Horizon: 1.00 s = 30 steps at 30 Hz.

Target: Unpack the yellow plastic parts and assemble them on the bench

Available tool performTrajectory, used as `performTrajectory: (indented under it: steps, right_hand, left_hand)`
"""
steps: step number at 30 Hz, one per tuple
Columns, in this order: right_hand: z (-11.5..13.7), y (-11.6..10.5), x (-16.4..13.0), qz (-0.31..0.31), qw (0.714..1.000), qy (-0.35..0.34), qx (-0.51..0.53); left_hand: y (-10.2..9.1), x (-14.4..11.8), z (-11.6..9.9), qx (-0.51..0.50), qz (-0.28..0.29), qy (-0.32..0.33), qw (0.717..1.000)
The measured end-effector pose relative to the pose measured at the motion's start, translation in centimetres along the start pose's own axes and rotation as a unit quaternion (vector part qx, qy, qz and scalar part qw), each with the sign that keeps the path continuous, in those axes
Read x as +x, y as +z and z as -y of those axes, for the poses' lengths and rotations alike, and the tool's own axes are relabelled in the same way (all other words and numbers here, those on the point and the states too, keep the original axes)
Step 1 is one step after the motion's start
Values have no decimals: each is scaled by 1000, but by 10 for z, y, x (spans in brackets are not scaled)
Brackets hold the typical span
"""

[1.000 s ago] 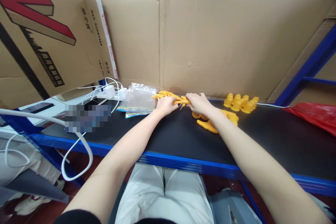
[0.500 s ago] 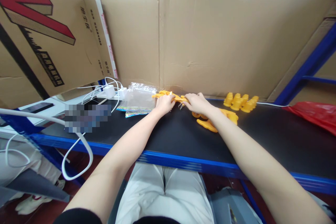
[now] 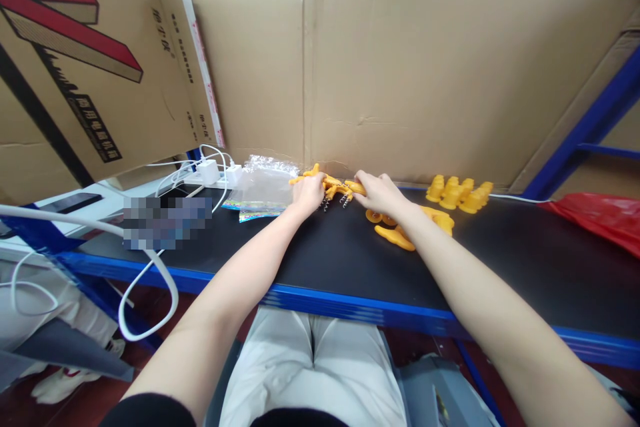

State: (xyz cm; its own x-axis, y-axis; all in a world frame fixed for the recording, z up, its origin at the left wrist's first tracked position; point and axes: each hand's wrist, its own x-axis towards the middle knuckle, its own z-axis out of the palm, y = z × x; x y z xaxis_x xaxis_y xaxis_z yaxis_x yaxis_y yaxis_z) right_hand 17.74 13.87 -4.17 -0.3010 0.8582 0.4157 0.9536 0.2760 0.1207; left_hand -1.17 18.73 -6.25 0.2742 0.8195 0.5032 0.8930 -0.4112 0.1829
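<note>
Yellow plastic parts, small springs dangling beneath, bridge two hands toward the back of a black tabletop. The left hand is closed around one side; the right hand pinches the other end. Clear bags lie to the left, yellow cup-shaped pieces stand to the right, red plastic slumps beyond them, and tall cardboard walls off the room behind.

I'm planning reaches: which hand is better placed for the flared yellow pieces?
Right hand, probably: it's nearer those flared yellow pieces, though it grips a yellow part. The left hand is farther.
</note>
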Motion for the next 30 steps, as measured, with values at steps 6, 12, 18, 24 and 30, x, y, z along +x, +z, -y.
performTrajectory:
  steps: [6,12,18,24,30]
  right_hand:
    - [-1,2,2,-20,999,-38,20]
    - [1,-1,3,-72,995,-65,39]
    - [-1,-1,3,-73,996,-52,23]
    - [-4,-1,3,-92,996,-15,5]
    - [-3,-1,3,-87,996,-9,-1]
  left_hand:
    - [2,0,0,-27,-12,-6,1000]
    - [7,2,2,-76,-60,-3,995]
    - [8,4,4,-112,-107,17,988]
    - [10,6,7,-141,-119,34,982]
    - [12,4,4,-166,-98,74,978]
